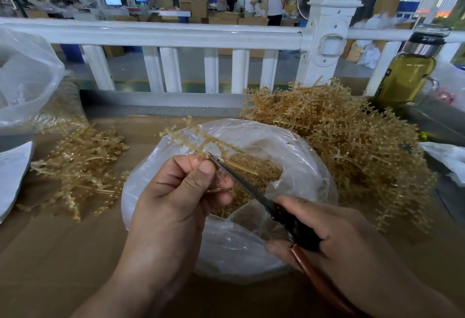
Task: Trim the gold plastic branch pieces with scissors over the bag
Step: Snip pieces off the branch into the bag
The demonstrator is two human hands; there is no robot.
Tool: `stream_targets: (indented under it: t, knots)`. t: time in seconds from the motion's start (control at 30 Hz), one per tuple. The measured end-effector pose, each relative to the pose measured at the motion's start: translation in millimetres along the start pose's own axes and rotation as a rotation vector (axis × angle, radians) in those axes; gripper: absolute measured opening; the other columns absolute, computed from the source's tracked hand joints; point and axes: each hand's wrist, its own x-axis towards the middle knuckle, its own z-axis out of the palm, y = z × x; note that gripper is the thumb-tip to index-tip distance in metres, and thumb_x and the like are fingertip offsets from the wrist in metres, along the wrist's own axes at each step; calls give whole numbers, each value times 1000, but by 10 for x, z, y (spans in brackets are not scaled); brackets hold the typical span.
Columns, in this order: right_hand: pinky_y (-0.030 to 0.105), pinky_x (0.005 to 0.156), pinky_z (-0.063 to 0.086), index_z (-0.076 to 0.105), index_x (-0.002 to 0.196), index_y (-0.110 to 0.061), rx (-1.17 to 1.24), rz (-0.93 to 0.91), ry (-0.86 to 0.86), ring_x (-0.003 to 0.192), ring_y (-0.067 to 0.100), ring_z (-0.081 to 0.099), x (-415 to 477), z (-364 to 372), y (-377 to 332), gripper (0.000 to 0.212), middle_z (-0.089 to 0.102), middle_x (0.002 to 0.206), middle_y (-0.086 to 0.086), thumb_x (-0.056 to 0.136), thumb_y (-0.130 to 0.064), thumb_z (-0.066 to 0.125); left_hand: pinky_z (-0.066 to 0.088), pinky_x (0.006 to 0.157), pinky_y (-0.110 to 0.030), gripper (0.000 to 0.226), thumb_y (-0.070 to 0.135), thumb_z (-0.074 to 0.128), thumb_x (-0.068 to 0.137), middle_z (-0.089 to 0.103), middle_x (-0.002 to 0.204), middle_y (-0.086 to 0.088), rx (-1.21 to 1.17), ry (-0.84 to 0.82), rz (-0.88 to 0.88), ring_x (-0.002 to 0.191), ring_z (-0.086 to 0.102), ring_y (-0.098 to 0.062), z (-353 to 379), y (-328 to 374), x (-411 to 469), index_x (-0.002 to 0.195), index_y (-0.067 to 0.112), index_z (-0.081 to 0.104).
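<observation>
Head view. The left hand (181, 197) is clenched, its fingers (201, 174) pinching a gold plastic branch piece (198, 139) between thumb and curled forefinger. The beaded sprig runs up and away from the fingertips, above the open mouth of a clear plastic bag (289, 146). The right hand (334, 237) has its fingers (297, 204) wrapped round the handles of the scissors (251, 187). The dark blades lie close together and slant up from these fingers, and their tip meets the branch stem just beside the left thumb. Gold trimmings (254, 166) fill the bag below the blades. Beyond the right fingers, on the far side of the bag, lies a large heap of branches (352, 141). A smaller pile (83, 161) lies outward from the left fingers on the brown tabletop (63, 254). Behind the heap stands a glass bottle (405, 78) of yellow-green liquid, before a white railing (176, 33).
</observation>
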Motion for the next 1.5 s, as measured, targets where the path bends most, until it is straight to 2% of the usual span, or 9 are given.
stream_targets:
  t: [0.17, 0.33, 0.47, 0.67, 0.83, 1.1, 1.27, 1.43, 1.5]
  knots:
    - [7, 66, 44, 51, 119, -51, -10, 2, 6, 81, -7, 62, -2, -4, -14, 49, 62, 97, -26, 75, -72, 58, 55, 62, -24, 18, 20, 65, 84, 69, 75, -6, 4, -6, 14, 72, 68, -15, 2, -9, 3, 67, 25, 69]
    - [9, 72, 46, 48, 119, -55, -14, 12, -9, 86, -9, 61, 2, 7, -11, 49, 60, 100, -32, 74, -75, 53, 55, 62, -24, 19, 19, 63, 84, 69, 75, -7, -11, -13, 10, 70, 67, -16, -7, -6, 0, 67, 24, 69]
    - [10, 76, 46, 48, 121, -56, 16, 14, -24, 89, -9, 61, -4, 14, -26, 49, 62, 102, -29, 75, -72, 57, 56, 62, -24, 18, 18, 63, 84, 68, 74, -8, -30, -6, 1, 69, 67, -17, -14, -12, 2, 67, 23, 69]
    - [13, 70, 49, 52, 119, -54, 18, 12, -19, 85, -7, 63, -16, 50, -32, 49, 66, 96, -25, 74, -75, 53, 56, 63, -25, 16, 18, 64, 84, 68, 75, -9, -37, 0, 3, 70, 66, -18, 2, -2, -5, 69, 21, 69]
    - [2, 71, 44, 45, 107, -76, 43, -2, -16, 86, -14, 62, -2, 58, -76, 33, 60, 103, -39, 75, -74, 55, 56, 62, -26, 22, 14, 68, 88, 67, 75, -9, -35, -4, 8, 71, 65, -19, 34, 16, -21, 69, 24, 67]
    - [6, 71, 47, 50, 107, -68, 52, -10, -35, 81, -12, 62, 13, 19, -48, 33, 62, 95, -36, 76, -74, 56, 55, 62, -27, 16, 14, 66, 86, 65, 74, -8, -3, -1, 32, 72, 65, -19, 38, -5, -17, 73, 24, 67]
    - [12, 73, 49, 52, 114, -57, 60, -2, -40, 81, -8, 64, 10, 28, -6, 43, 64, 95, -31, 76, -76, 55, 56, 63, -27, 16, 18, 62, 85, 66, 73, -6, 39, -25, 46, 73, 67, -18, 32, -31, -29, 73, 26, 69]
    - [14, 72, 51, 53, 115, -59, 87, 4, -44, 80, -6, 65, 9, 33, 6, 43, 65, 96, -30, 75, -76, 55, 55, 62, -26, 17, 20, 62, 85, 68, 73, -7, 46, -33, 44, 71, 67, -18, 32, -40, -27, 72, 26, 69]
    - [10, 71, 49, 53, 114, -59, 100, 6, -42, 80, -8, 65, 11, 35, 2, 41, 65, 97, -31, 75, -74, 56, 55, 62, -26, 16, 20, 62, 86, 67, 74, -8, 35, -38, 42, 72, 67, -18, 23, -37, -26, 73, 25, 69]
